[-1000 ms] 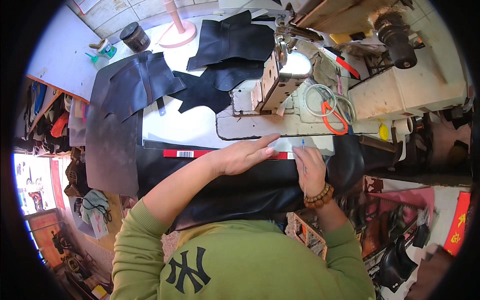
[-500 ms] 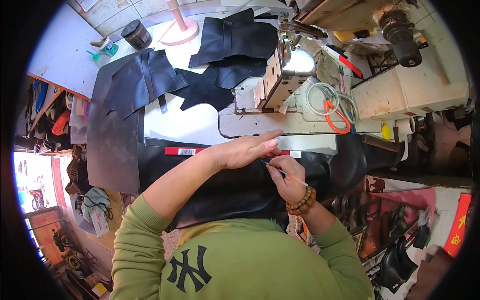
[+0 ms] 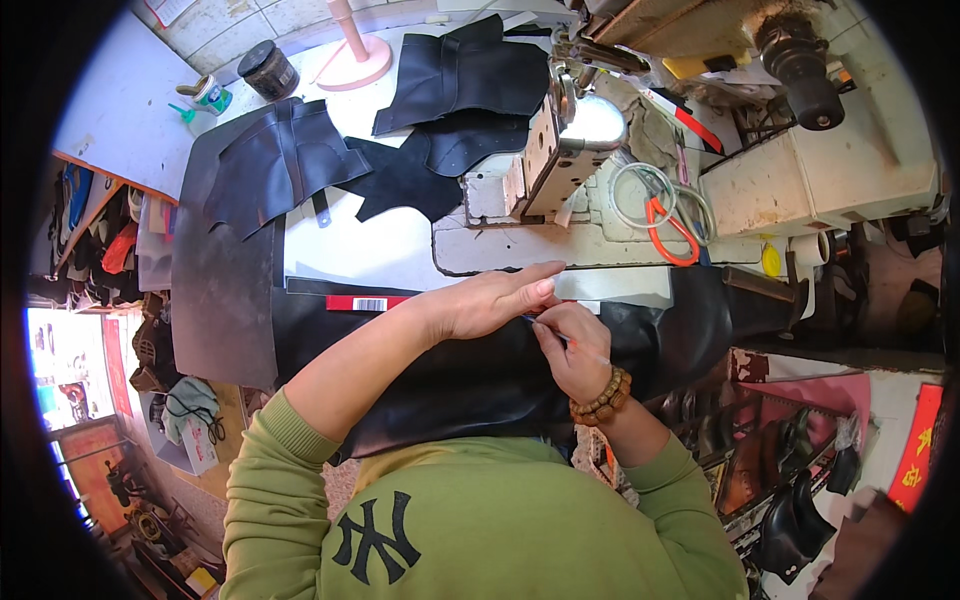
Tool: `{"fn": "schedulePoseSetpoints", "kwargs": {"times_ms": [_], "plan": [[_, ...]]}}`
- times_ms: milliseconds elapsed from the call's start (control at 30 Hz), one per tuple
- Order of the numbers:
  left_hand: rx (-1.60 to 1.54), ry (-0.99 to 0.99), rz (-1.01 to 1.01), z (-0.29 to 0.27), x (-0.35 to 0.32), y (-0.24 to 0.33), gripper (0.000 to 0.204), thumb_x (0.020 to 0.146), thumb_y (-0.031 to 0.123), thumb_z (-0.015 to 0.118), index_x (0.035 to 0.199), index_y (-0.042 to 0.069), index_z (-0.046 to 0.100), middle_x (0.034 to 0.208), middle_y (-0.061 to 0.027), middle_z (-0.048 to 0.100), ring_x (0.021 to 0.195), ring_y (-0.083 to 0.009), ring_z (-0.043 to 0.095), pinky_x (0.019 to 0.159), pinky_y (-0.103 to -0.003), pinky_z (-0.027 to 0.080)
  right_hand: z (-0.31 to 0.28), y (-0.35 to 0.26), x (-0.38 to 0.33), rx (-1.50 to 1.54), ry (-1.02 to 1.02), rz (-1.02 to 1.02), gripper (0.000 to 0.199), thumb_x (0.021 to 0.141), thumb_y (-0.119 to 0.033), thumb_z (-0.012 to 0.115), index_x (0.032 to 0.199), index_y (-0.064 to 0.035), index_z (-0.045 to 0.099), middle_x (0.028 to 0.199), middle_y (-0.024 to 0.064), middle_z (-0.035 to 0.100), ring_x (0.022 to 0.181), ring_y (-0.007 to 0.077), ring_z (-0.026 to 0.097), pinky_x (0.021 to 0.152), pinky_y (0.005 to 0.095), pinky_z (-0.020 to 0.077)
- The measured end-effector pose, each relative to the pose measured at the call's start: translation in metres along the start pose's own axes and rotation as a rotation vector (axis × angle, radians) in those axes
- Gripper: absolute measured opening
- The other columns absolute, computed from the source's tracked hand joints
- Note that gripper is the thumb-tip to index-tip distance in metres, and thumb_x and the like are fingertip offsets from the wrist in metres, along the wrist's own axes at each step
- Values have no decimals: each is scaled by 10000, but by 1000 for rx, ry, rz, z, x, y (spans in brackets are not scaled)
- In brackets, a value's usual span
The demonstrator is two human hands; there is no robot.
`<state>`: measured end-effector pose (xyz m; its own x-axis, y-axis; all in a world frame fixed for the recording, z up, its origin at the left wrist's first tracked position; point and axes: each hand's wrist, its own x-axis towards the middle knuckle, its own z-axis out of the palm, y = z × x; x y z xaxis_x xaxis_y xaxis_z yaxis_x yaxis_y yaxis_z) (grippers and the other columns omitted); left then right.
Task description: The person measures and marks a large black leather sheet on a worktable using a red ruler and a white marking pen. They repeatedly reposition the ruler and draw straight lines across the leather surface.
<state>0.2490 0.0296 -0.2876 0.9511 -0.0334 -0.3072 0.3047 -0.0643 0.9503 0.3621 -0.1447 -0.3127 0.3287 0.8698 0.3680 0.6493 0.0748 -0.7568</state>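
My left hand (image 3: 492, 303) lies flat with fingers stretched out, over a long red strip (image 3: 346, 303) with a barcode label. The strip's middle is hidden beneath it. Just to the right, my right hand (image 3: 577, 352) pinches a slim pen-like stick (image 3: 598, 357), pale at its rear and with some orange. Its front end reaches left beneath my left thumb, where the tip is hard to see. Under both hands a large black leather sheet (image 3: 430, 375) drapes over the table's near edge. Beaded bracelets (image 3: 602, 400) circle my right wrist.
A sewing machine (image 3: 545, 160) stands behind my hands, with orange-handled scissors (image 3: 672, 235) to its right. Cut black leather pieces (image 3: 465, 75) lie at the back. A hammer (image 3: 757, 283) rests at the right. Farther left are a dark jar (image 3: 268, 70) and a pink stand (image 3: 355, 62).
My right hand has shifted slightly up and left, bringing the pen-like stick farther under my left hand. The left hand stays flat in place on the strip.
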Motion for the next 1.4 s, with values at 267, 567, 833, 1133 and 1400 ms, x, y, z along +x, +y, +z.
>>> {"fn": "schedulePoseSetpoints", "kwargs": {"times_ms": [267,567,833,1133,1400], "plan": [[119,37,-18,2,4,3,770,1034,591,315,1545,19,259,1326,-180,614,1234,-300,572,1061,-376,416,-35,23,-4,-157,61,31,94,853,-52,645,800,-41,567,738,133,584,692,353,595,622,443,469],[720,28,28,24,14,20,469,950,149,560,1414,165,492,1049,-175,634,996,-361,604,857,-464,497,-48,28,-8,-157,26,141,99,888,-85,623,824,-30,571,744,145,606,703,361,610,637,430,473],[828,42,123,29,14,19,501,923,116,588,1413,151,492,1125,-127,655,974,-350,610,816,-459,523,-58,35,-12,-183,48,171,98,892,-86,626,835,-27,573,736,136,612,676,343,613,620,409,480],[1017,50,251,39,19,14,471,872,122,618,1341,148,576,1433,33,547,975,-267,597,750,-378,575,-59,39,-14,-115,70,187,94,900,-76,610,839,-16,570,733,150,605,672,343,614,620,399,480],[1092,54,268,42,20,10,473,853,172,647,1322,158,593,1474,52,504,981,-244,592,717,-364,577,-60,40,-15,-90,67,211,97,920,-71,590,851,-5,570,724,132,594,661,290,599,615,368,473]]}}
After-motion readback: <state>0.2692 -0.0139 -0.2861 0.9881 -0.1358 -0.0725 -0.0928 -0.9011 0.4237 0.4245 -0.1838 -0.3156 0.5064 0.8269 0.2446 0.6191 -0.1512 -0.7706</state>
